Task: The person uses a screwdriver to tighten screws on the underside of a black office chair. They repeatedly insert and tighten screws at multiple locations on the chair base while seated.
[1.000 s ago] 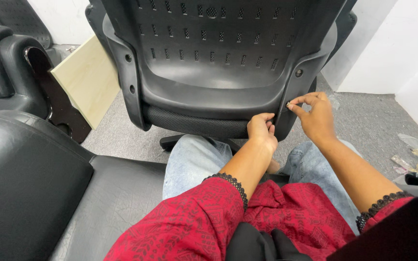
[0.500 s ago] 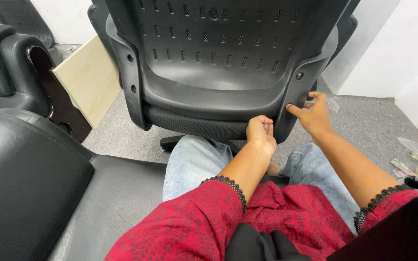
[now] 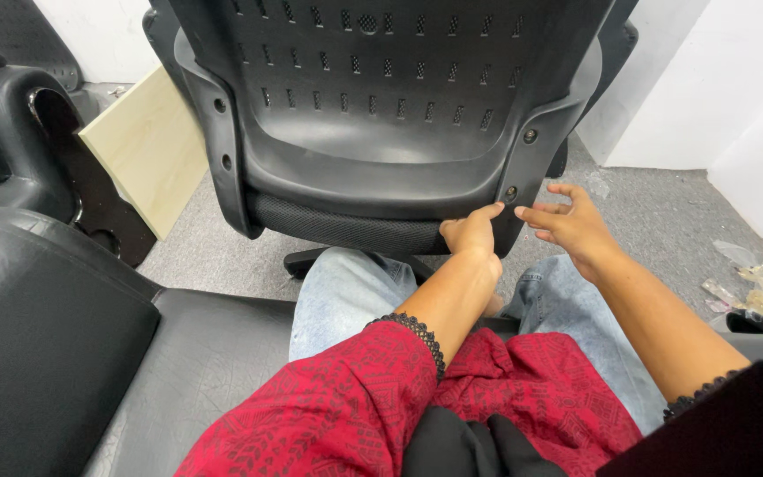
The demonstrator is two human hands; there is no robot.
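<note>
Chair back (image 3: 381, 115) fills the top of the view, black and hard, with rows of little holes in it. It stands right in front of the person's knees, on the grey carpet (image 3: 664, 221).

The left hand (image 3: 472, 234) is curled at the bottom edge of the chair back, near its right corner, with the pointing finger stretched out toward a small round screw (image 3: 510, 192) there. The fingers look bent in, but it is hard to tell if they hold anything. The right hand (image 3: 571, 223) is just beside that same corner, with fingers loosely spread and the tips almost touching the plastic. It pinches nothing that can be seen.

Another screw (image 3: 530, 135) sits a bit higher on the same side of the chair back, and two more (image 3: 220, 104) are on the far left side.

The chair back looks stiff and smooth (probably a bit slippery) and likely heavy with the whole chair on it. The thick side edges look like the best places to grab.

Left of the chair back leans a pale wooden board (image 3: 147, 150). Nearer the person is a black leather seat (image 3: 55, 344).
</note>
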